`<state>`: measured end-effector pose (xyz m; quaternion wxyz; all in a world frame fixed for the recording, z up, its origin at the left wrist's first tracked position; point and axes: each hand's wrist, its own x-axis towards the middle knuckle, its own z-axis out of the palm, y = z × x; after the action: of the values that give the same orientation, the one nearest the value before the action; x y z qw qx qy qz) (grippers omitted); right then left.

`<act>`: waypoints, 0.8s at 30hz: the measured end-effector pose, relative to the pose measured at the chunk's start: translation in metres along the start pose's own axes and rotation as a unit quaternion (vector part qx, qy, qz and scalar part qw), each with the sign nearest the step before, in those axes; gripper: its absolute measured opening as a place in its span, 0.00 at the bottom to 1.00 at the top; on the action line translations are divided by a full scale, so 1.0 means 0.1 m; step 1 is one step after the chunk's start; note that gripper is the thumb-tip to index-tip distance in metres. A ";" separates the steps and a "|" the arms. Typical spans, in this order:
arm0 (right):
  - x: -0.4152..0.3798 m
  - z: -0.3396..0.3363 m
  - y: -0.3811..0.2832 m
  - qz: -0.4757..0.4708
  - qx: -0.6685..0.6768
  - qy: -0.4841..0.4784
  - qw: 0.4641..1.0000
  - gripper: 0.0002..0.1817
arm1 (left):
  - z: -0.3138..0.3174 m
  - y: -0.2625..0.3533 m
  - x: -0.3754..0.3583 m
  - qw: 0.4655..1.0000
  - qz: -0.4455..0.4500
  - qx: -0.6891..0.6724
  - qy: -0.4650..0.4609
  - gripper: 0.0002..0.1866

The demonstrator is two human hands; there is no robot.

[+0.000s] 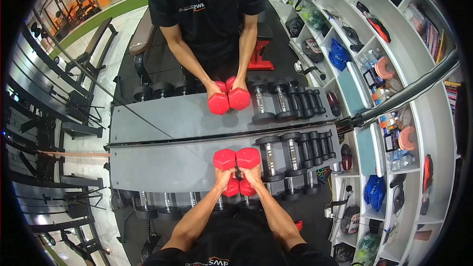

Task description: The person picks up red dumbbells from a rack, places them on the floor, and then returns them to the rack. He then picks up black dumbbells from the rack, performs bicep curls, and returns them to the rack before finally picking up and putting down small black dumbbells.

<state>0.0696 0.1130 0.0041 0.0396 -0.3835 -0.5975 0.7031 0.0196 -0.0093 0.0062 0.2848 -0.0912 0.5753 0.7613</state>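
Note:
Two red hexagonal dumbbells lie side by side over the near part of the grey rack top point(162, 167). Around the handle of the left red dumbbell point(224, 159) my left hand point(223, 178) is closed. My right hand point(252, 175) grips the right red dumbbell point(248, 158). Their front heads touch or nearly touch, and the hands are close together. Whether the dumbbells rest on the surface or are just above it, I cannot tell. A mirror point(148, 118) behind the rack top shows the same hands and dumbbells.
Several black and chrome dumbbells point(269, 157) stand on the rack top to the right, with more on a lower tier point(169, 207) nearer me. White shelves point(364, 216) holding bags, bottles and a blue bundle point(375, 192) are at the right. Gym machines point(74, 202) stand at the left.

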 end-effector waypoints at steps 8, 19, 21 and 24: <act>0.20 0.01 0.06 0.014 -0.043 -0.004 0.999 0.05 | 0.02 -0.05 0.26 0.999 -0.022 0.005 0.034 0.04; 0.50 0.03 0.07 0.080 -0.037 0.003 0.996 0.06 | 0.05 -0.15 0.58 0.992 -0.076 0.051 0.085 0.04; 0.50 0.03 0.04 0.095 -0.040 0.011 0.995 0.06 | 0.05 -0.15 0.61 0.990 -0.090 0.058 0.089 0.05; 0.53 0.06 -0.10 0.114 -0.038 0.013 0.993 0.06 | 0.02 -0.18 0.70 0.988 -0.107 0.064 0.091 0.06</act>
<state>0.0248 0.1380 -0.0139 -0.0474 -0.4595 -0.5754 0.6749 -0.0276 0.0187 -0.0400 0.3163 -0.2022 0.6335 0.6766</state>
